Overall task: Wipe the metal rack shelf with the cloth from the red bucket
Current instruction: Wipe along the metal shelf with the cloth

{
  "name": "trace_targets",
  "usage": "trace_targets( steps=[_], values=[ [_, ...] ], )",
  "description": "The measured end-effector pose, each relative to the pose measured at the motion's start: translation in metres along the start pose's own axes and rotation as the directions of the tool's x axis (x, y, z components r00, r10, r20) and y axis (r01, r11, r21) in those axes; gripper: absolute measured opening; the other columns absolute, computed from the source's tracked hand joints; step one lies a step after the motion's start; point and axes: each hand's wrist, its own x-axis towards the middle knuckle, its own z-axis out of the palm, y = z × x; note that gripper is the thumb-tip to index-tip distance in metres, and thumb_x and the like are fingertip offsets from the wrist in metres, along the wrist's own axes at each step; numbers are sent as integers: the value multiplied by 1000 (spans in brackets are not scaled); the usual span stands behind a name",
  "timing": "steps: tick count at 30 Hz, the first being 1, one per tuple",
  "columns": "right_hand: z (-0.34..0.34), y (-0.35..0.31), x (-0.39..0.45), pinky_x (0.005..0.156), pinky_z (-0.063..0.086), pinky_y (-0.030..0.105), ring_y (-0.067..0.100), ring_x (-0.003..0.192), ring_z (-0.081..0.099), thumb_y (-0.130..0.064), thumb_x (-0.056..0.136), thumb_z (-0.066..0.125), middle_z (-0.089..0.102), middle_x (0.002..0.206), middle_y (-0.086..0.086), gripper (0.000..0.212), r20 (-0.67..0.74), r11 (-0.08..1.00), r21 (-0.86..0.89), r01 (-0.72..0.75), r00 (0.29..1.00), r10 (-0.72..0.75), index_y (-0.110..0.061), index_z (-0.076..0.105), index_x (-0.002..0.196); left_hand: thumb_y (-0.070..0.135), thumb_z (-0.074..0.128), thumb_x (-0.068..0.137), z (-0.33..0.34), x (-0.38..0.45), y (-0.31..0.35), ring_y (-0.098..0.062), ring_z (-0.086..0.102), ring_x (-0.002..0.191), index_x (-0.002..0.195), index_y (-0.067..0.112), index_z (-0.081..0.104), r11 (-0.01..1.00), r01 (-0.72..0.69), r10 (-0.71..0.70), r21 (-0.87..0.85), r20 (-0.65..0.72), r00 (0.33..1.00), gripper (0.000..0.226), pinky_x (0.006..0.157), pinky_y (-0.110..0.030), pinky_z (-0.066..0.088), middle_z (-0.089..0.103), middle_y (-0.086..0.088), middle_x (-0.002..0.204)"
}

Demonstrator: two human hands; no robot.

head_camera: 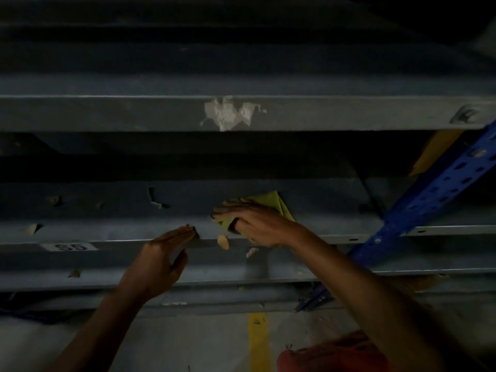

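A grey metal rack shelf [107,210] runs across the dim view, with chipped paint patches. My right hand [255,224] presses a folded yellow-green cloth [276,205] flat on the shelf surface near its front edge. My left hand [163,256] rests with fingers together on the shelf's front lip, just left of the cloth, holding nothing. The rim of the red bucket [330,355] shows at the bottom right, below my right forearm.
A blue perforated upright [429,200] slants along the right side. Another grey shelf beam [241,114] with peeled paint lies above. A white label [69,247] is stuck on the front lip. A yellow floor line [259,342] runs below.
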Motion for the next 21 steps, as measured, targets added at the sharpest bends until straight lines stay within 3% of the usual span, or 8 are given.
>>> trace_targets(
  steps=[3, 5, 8, 10, 15, 18, 21],
  values=[
    [-11, 16, 2, 121, 6, 31, 5, 146, 14, -27, 100, 26, 23, 158, -9, 50, -42, 989, -113, -96, 995, 92, -28, 28, 150, 10, 64, 82, 2, 0, -2, -9, 47, 124, 130, 16, 57, 1000, 11, -11, -6, 17, 1000, 49, 105, -6, 23, 53, 1, 135],
    [-15, 21, 11, 121, 2, 32, 6, 147, 7, -37, 97, 21, 13, 160, -13, 56, -67, 959, -215, -184, 982, 174, -30, 18, 152, 22, 55, 86, 2, -1, -3, -11, 46, 126, 131, 16, 56, 999, -17, 17, 28, 16, 1000, 46, 106, -6, 21, 52, 1, 137],
    [-9, 15, 21, 120, 0, 32, 8, 148, 1, -37, 102, 22, 6, 161, -13, 53, -67, 926, -314, -209, 978, 197, -30, 10, 153, 42, 37, 92, 3, -3, -10, -18, 49, 123, 128, 14, 58, 991, -48, 55, 124, -49, 997, 50, 105, -29, 39, 54, -5, 135],
    [-2, 3, 17, 120, 3, 34, 9, 148, 2, -38, 102, 21, 6, 162, -11, 53, -53, 932, -323, -162, 987, 153, -30, 11, 153, 46, 27, 98, 4, -4, -16, -24, 53, 119, 126, 15, 60, 985, -48, 64, 169, -93, 994, 54, 101, -44, 43, 56, -10, 133],
    [8, -6, -4, 120, 6, 35, 8, 148, 9, -37, 99, 32, 17, 160, -10, 54, -15, 976, -215, -32, 999, 29, -31, 22, 151, 29, 42, 88, 4, -1, -23, -27, 61, 112, 119, 17, 67, 973, -62, 86, 223, -97, 992, 41, 99, -45, 43, 61, -10, 128],
    [-3, 12, -5, 120, 5, 34, 6, 146, 13, -46, 90, 16, 21, 159, -12, 62, -115, 969, -182, -169, 982, 150, -33, 26, 150, 20, 53, 85, 6, 0, -34, -23, 58, 117, 125, 23, 62, 975, -63, 79, 212, -68, 995, 41, 101, -40, 42, 57, -5, 133],
    [-4, 18, 10, 120, 5, 43, 5, 147, 5, -41, 98, 24, 11, 160, -15, 56, -158, 906, -241, -348, 935, 318, -34, 16, 153, 5, 59, 78, 11, 2, -38, -24, 59, 115, 123, 20, 64, 977, -84, 106, 198, -104, 989, 48, 99, -43, 46, 59, -8, 130]
  ],
)
